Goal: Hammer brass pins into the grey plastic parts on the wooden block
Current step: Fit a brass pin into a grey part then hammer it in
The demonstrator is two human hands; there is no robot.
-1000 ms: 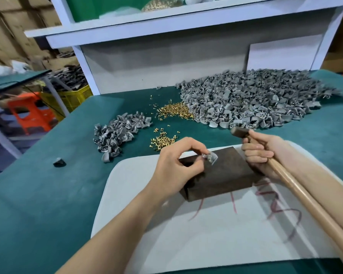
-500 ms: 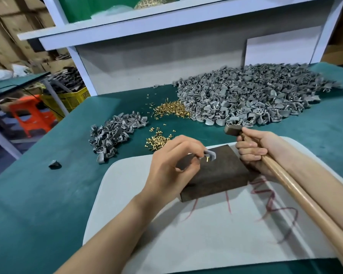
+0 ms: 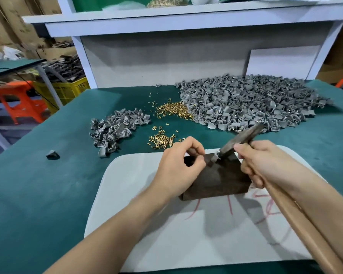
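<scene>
A dark wooden block [image 3: 222, 180] lies on a white mat [image 3: 127, 194]. On its top stands one grey plastic part [image 3: 213, 160], pinched by the fingertips of my left hand [image 3: 178, 167]. My right hand [image 3: 265, 165] grips the wooden handle of a hammer [image 3: 240, 139] just below the head. The blurred metal head is tilted down with its face on the part. The brass pin in the part is hidden by the hammer face.
A large heap of grey parts [image 3: 255, 103] fills the back right of the green table. A smaller heap [image 3: 115, 129] lies at the left. Loose brass pins [image 3: 162, 140] sit between them, more pins [image 3: 174, 110] farther back. One stray grey part [image 3: 52, 154] lies at the far left.
The hammer head has swung from beside the block's far right corner down onto the grey part. My right hand moved left with it. The left hand kept hold of the part.
</scene>
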